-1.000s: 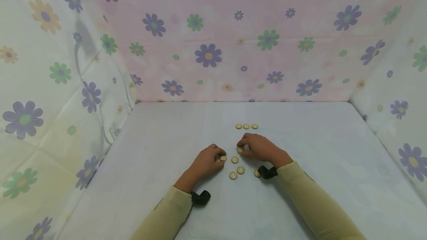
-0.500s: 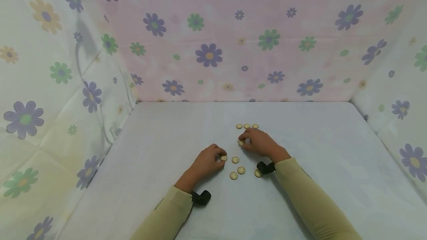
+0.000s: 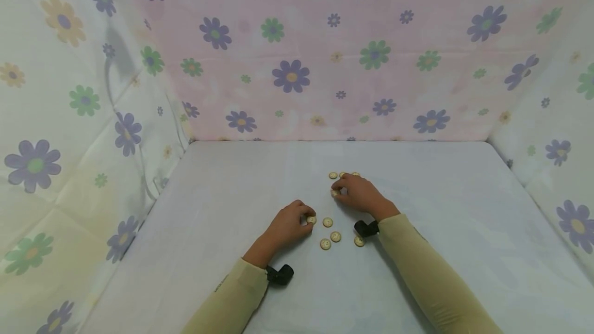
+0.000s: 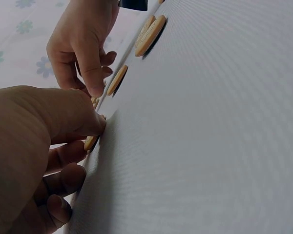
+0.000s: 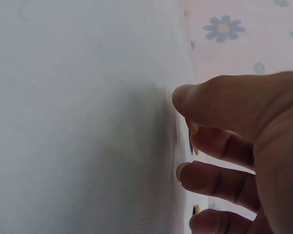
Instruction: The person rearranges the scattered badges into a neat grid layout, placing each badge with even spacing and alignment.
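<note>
Head view: both hands (image 3: 359, 195) (image 3: 287, 226) curled, pinching buttons (image 3: 335, 193) (image 3: 311, 219).

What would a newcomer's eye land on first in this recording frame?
Probably the two hands at mid-table: the right hand pinches a tan button just below a short row of buttons, while the left hand pinches another button. Four loose buttons lie between the wrists on the pale table. The flowered cloth walls frame it all.

Both arms wear long, close-fitting pale yellow-green fabric sleeves (image 3: 431, 272) reaching the wrists. A small black camera unit (image 3: 280, 274) sits at each wrist. The hands are bare.
</note>
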A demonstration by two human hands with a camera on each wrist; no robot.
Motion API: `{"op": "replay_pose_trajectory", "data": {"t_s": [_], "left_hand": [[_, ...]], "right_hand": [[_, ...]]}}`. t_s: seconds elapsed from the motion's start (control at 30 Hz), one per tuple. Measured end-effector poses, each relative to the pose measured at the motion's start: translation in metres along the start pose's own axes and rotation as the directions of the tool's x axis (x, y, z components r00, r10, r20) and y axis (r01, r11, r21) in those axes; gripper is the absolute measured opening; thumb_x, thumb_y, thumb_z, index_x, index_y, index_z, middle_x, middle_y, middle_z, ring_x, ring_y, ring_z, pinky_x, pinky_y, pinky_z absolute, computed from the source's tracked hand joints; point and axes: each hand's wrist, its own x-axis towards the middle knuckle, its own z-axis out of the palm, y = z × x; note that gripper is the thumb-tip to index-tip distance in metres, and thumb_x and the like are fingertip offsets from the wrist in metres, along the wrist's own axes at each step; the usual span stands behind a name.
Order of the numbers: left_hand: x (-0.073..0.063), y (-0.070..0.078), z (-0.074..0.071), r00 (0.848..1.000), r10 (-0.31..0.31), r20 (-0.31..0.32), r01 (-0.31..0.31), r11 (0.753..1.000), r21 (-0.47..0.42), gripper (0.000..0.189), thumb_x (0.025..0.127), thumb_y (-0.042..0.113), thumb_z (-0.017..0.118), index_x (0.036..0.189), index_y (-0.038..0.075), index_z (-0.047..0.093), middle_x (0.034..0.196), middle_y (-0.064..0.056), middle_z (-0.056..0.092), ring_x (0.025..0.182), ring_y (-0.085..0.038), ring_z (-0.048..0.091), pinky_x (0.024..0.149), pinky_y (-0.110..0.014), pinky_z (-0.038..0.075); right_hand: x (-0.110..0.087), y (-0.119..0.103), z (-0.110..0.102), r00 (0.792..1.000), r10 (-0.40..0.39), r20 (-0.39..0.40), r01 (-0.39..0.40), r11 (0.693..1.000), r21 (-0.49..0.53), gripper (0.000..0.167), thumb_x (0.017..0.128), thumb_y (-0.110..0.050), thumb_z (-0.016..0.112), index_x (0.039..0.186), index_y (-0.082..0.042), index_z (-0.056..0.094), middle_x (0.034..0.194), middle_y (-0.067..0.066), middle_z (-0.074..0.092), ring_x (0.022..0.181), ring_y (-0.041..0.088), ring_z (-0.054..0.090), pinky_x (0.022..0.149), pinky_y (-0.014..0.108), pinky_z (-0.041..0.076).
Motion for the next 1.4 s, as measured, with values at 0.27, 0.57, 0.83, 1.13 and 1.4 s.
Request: {"op": "replay_pose_trajectory", "data": {"t_s": [0.27,0.57,0.83,1.13,1.4], "left_hand": [[0.000,0.001,0.000,1.000,-0.006,0.004,0.006,1.000,-0.016,0.021,0.087,0.021,0.068,0.107,0.015,0.071,0.101,0.001,0.061,0.086,-0.011,0.057,0.079,-0.032,0.049],[0.001,0.002,-0.001,1.000,-0.015,0.019,0.016,1.000,-0.019,0.020,0.088,0.021,0.068,0.107,0.014,0.071,0.102,0.001,0.061,0.088,-0.011,0.057,0.080,-0.032,0.049],[0.000,0.001,0.000,1.000,0.000,0.010,0.000,1.000,-0.014,0.020,0.087,0.020,0.068,0.106,0.015,0.071,0.100,0.001,0.061,0.085,-0.010,0.056,0.078,-0.030,0.049],[0.000,0.000,0.000,1.000,0.013,-0.007,-0.013,1.000,-0.013,0.019,0.086,0.018,0.068,0.104,0.013,0.071,0.099,0.001,0.061,0.083,-0.010,0.056,0.077,-0.031,0.049],[0.000,-0.001,0.001,1.000,0.005,-0.001,-0.005,1.000,-0.010,0.019,0.087,0.019,0.068,0.105,0.014,0.071,0.099,0.001,0.060,0.082,-0.010,0.055,0.076,-0.029,0.048]], "right_hand": [[0.008,-0.001,-0.006,1.000,0.022,0.004,-0.022,1.000,-0.012,0.027,0.091,-0.028,0.065,0.114,-0.015,0.071,0.108,0.002,0.064,0.096,0.021,0.061,0.083,0.041,0.049],[0.017,0.002,-0.007,0.997,0.069,0.021,-0.069,0.998,-0.009,0.027,0.093,-0.030,0.064,0.115,-0.015,0.070,0.112,0.002,0.067,0.107,0.024,0.062,0.091,0.044,0.048],[0.022,0.003,-0.006,0.996,0.088,0.027,-0.089,0.996,0.009,0.026,0.093,-0.030,0.064,0.114,-0.015,0.070,0.113,0.002,0.068,0.109,0.024,0.062,0.093,0.044,0.048],[0.024,0.005,-0.004,0.996,0.085,0.000,-0.085,0.996,0.031,0.025,0.093,-0.030,0.064,0.111,-0.014,0.071,0.113,0.002,0.069,0.107,0.024,0.063,0.091,0.044,0.049],[0.026,0.006,0.000,0.997,0.081,-0.018,-0.080,0.996,0.038,0.024,0.092,-0.031,0.064,0.109,-0.015,0.072,0.112,0.002,0.069,0.104,0.023,0.063,0.089,0.044,0.049]]}}
